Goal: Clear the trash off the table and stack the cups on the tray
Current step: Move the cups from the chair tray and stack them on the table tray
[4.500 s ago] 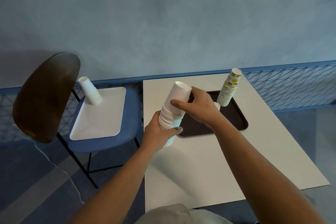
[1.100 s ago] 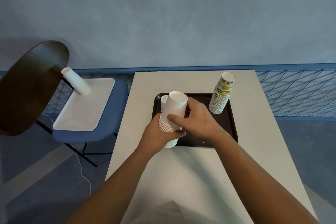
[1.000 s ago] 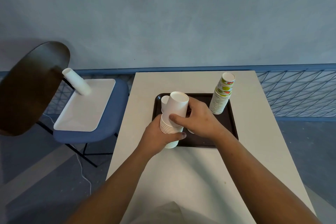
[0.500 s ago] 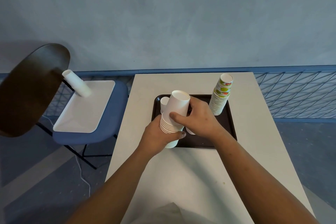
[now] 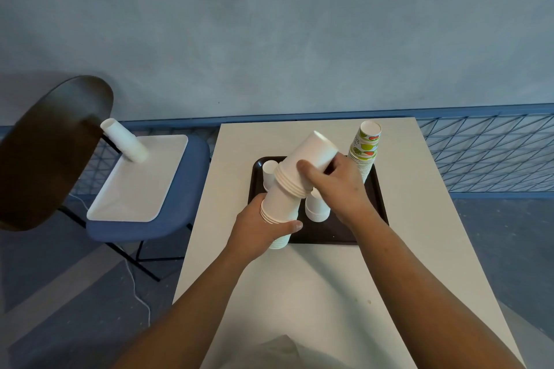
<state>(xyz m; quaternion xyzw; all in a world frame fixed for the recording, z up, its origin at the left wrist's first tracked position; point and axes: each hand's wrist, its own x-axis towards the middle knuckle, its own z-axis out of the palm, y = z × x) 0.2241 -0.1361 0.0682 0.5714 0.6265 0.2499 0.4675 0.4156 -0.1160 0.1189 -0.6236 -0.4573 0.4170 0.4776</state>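
Since half a second ago the top cups have swung up and to the right, opening a bend in what was one straight column. Nearest, on the white counter [image 5: 314, 293], the left hand [image 5: 257, 228] wraps the lower stack [image 5: 280, 204] low down, its fingers [image 5: 292, 225] curled round the rims. The stack's base is at the front left edge of the dark tray [image 5: 329, 234]. Whether it rests there or is held up cannot be told.

Just above and beyond, the right hand [image 5: 338, 186] grips the upper cups [image 5: 308, 159], thumb on the near side and the other fingers behind. Their long axis leans up and away to the right, rims down, apparently still capping the lower stack at an angle. Separating them looks to call for a pull along that slanted axis, towards the right hand's side.

Behind the right wrist a short white stack [image 5: 317, 210] stands on the tray. A small white cup [image 5: 269, 172] stands at the far left, and a printed stack [image 5: 365, 150] rises at the far right corner.
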